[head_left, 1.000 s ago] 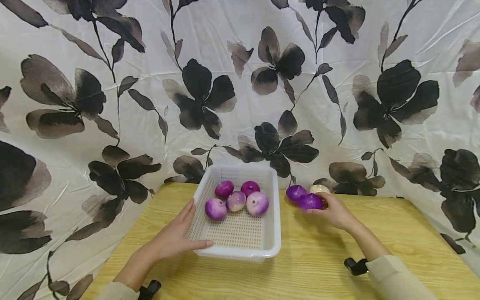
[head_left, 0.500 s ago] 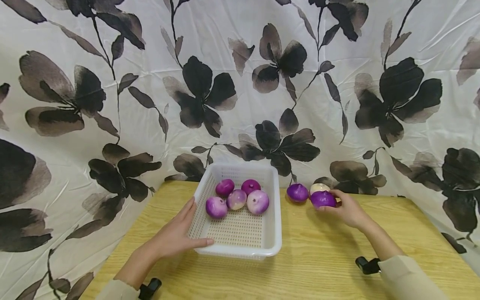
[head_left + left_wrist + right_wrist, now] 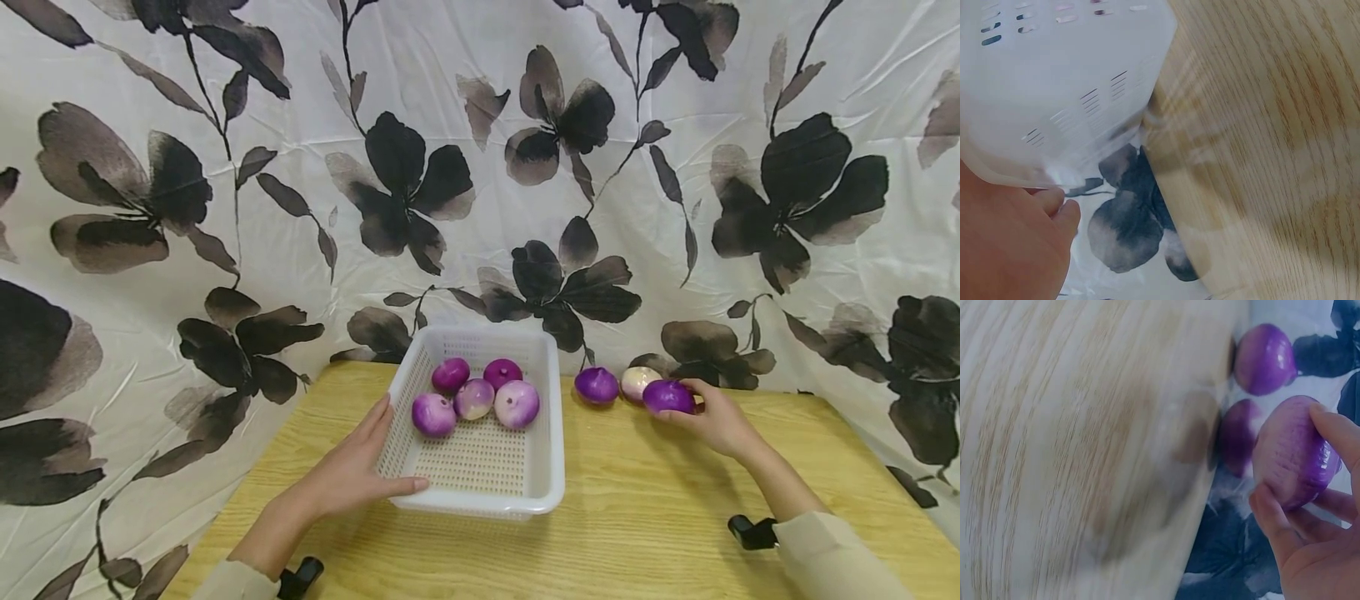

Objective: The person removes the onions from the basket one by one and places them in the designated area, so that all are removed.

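Note:
A white perforated basket (image 3: 480,492) sits on the wooden table (image 3: 637,517) and holds several purple onions (image 3: 514,404). My left hand (image 3: 360,471) grips the basket's near left corner, thumb along the front rim; the left wrist view shows the basket wall (image 3: 1054,100) against my fingers (image 3: 1054,206). My right hand (image 3: 712,421) holds a purple onion (image 3: 667,397) at the table's far right, fingers curled round it. In the right wrist view that onion (image 3: 1294,453) sits between my fingertips. Beside it lie a pale onion (image 3: 636,382) and another purple onion (image 3: 596,385).
A floral cloth backdrop (image 3: 480,167) hangs behind and around the table. Black clamps (image 3: 750,532) (image 3: 300,577) sit near my forearms at the table's near edge. Bare wood lies in front of the basket.
My right hand has carried the purple onion to the right, away from the basket, past the pale onion. The left hand and basket have stayed put.

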